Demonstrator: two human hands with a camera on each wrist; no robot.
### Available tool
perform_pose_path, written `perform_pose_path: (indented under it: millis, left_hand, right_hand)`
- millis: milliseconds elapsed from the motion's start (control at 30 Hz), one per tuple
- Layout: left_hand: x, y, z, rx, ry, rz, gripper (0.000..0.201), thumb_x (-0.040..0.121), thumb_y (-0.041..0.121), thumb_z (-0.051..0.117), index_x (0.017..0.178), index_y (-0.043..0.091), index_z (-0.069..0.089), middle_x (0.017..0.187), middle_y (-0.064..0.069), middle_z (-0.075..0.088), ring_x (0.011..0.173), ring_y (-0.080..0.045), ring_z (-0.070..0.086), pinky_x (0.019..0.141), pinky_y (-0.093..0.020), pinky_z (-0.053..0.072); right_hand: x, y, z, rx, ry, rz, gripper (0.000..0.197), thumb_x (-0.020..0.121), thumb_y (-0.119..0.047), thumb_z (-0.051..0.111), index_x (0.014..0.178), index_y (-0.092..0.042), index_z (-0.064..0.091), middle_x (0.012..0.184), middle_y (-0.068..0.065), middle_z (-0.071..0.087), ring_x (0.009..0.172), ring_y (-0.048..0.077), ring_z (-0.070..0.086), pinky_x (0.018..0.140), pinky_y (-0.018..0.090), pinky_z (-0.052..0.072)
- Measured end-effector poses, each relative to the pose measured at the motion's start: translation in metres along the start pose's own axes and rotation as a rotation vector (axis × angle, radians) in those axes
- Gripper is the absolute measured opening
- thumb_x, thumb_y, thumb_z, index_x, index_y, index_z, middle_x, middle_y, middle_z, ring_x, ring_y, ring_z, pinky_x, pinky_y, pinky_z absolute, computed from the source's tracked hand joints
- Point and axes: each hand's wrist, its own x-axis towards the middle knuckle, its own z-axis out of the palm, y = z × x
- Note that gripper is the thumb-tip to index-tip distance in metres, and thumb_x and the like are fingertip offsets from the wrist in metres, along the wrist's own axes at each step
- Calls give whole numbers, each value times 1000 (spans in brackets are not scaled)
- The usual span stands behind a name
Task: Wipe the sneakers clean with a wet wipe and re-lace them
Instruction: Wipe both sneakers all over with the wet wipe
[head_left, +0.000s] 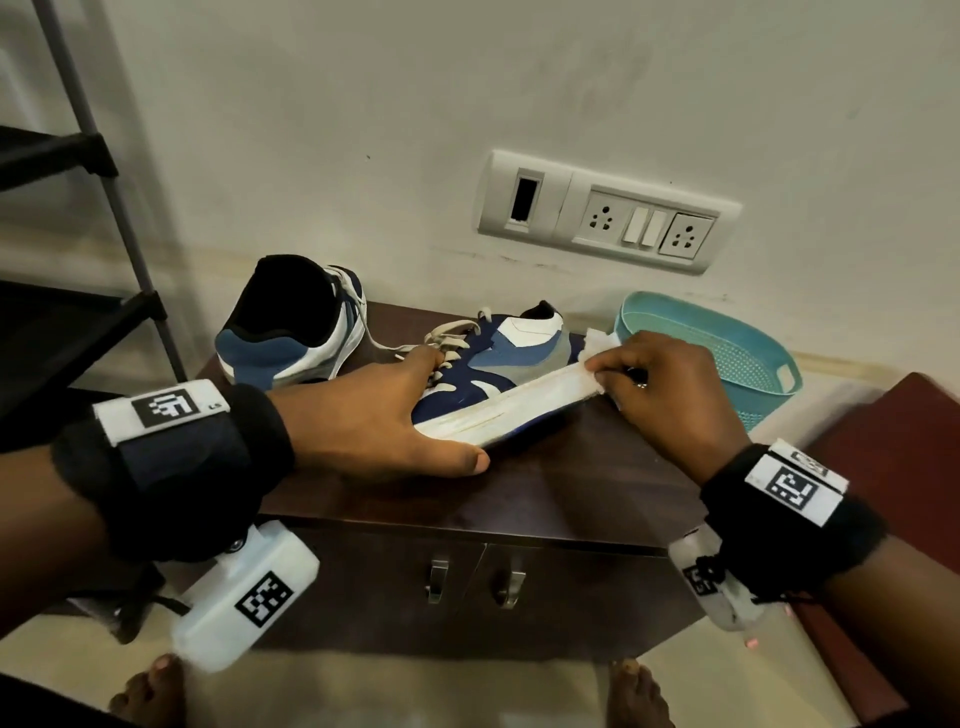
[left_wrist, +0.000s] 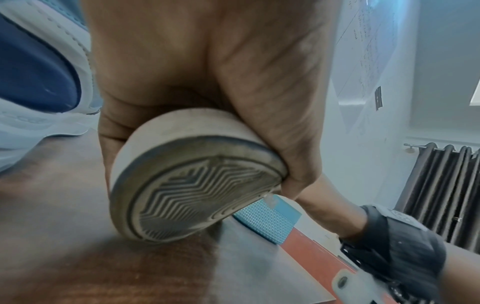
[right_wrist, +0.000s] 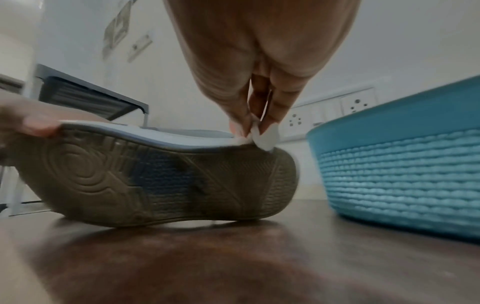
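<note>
At far left a black shoe rack (head_left: 78, 156) stands against the wall; beside it, at the back left of the tabletop (head_left: 545, 483), the second sneaker (head_left: 296, 322) rests upright, laced and untouched, evidently awaiting its turn. The left hand (head_left: 374, 415) grips the toe of the sneaker being cleaned (head_left: 493, 374), fingers curled over the laces and thumb along the sole edge; this appears intended to brace the shoe, which lies tipped on its side with the tread facing the person, so that the white sidewall is presented upward for wiping. The outsole looks grimy in both wrist views. At the heel end, the right hand (head_left: 670, 389) pinches a folded wet wipe (head_left: 597, 345) between thumb and fingers (right_wrist: 275, 111) and presses it onto the sidewall; wiping of the sidewall is judged to be in hand, with re-lacing not yet begun. Just right of the heel sits a teal basket (head_left: 737, 358), contents not visible; a socket panel (head_left: 608, 213) is on the wall above.
</note>
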Motion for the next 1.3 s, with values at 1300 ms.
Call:
perform_pose_path:
  millis: [1300]
  left_hand:
    - [-4,-2,4,-43,9,79,77,70,67,77,126,35,34,110,20,59,96,0,61,81,-19,47]
  right_hand:
    - [-33,-71,21,261,-121,-492,21,88,-11,74,107,-17,80,104,0,75,97,12,68,85,23,53]
